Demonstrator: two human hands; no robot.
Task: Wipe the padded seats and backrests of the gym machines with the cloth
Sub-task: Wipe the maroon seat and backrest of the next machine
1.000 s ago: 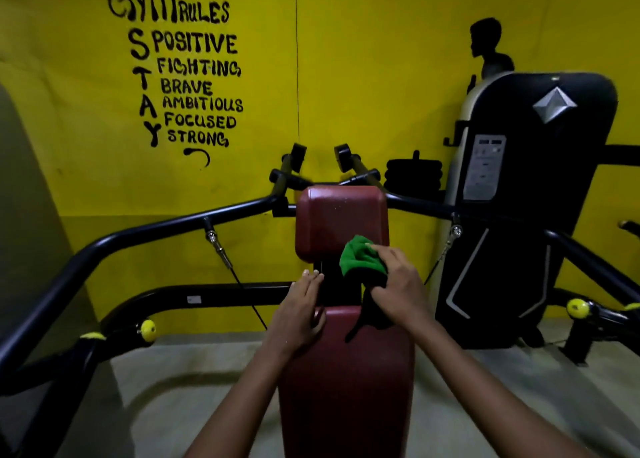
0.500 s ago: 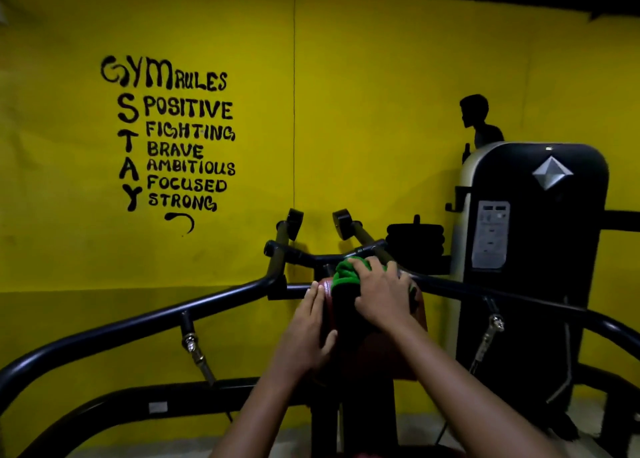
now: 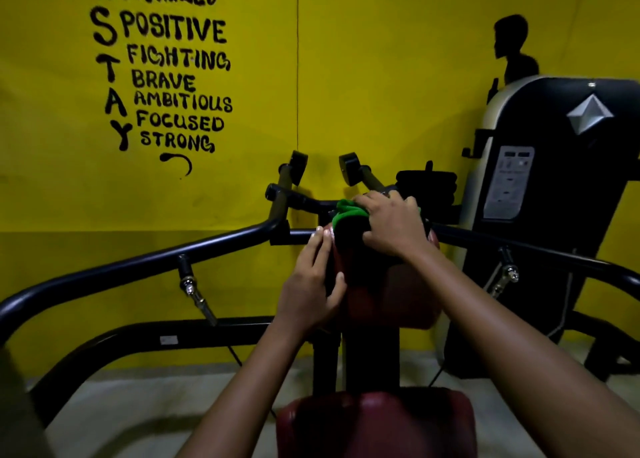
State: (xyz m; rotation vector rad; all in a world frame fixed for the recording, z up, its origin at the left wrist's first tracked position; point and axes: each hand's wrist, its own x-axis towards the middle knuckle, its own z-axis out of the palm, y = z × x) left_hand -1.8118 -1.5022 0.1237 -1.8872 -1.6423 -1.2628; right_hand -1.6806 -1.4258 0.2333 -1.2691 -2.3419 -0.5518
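Observation:
A dark red padded backrest (image 3: pixel 398 295) stands upright in the middle of the head view, with the red padded seat (image 3: pixel 377 423) below it at the bottom edge. A green and black cloth (image 3: pixel 348 215) lies over the top edge of the backrest. My right hand (image 3: pixel 393 225) lies over the cloth with curled fingers and holds it against the pad's top. With straight fingers, my left hand (image 3: pixel 313 281) rests flat on the left side of the backrest.
Black tubular machine arms (image 3: pixel 138 267) run left and right of the backrest, with two handles (image 3: pixel 298 167) behind it. A black weight-stack housing (image 3: pixel 554 194) stands at the right against the yellow wall. Grey floor lies below.
My right hand moved the cloth from the lower edge of the backrest up to its top. My left hand rose from the seat's upper end to the backrest's left side.

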